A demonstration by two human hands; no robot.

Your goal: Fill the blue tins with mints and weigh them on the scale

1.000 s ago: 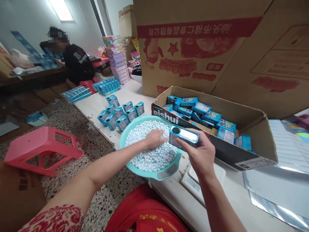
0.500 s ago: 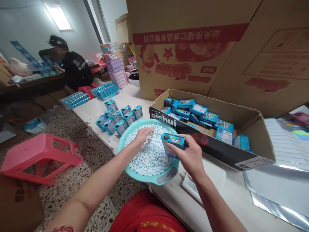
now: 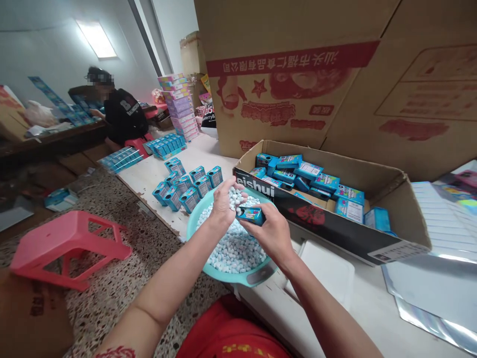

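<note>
My left hand (image 3: 222,205) is cupped, palm up, around a heap of small white candies (image 3: 236,197). Against its fingertips and palm edge, my right hand (image 3: 275,232) grips a small blue candy box (image 3: 252,215) with its top opening facing the heap. A few candies lie at that opening. Both hands are over a turquoise basin (image 3: 191,226) filled with loose pale candies (image 3: 233,256). Beyond the basin, several similar blue boxes (image 3: 189,199) stand upright on the white table (image 3: 139,171).
A long open carton (image 3: 335,229) at right holds several blue boxes. A flat white device (image 3: 328,271) lies before it, partly behind my right forearm. Large cardboard (image 3: 298,94) stands behind. At left are a pink stool (image 3: 69,238) and a seated person (image 3: 124,117).
My left hand has risen out of the candies with a handful and turned palm up. My right hand has brought the box leftward, and the two now meet.
</note>
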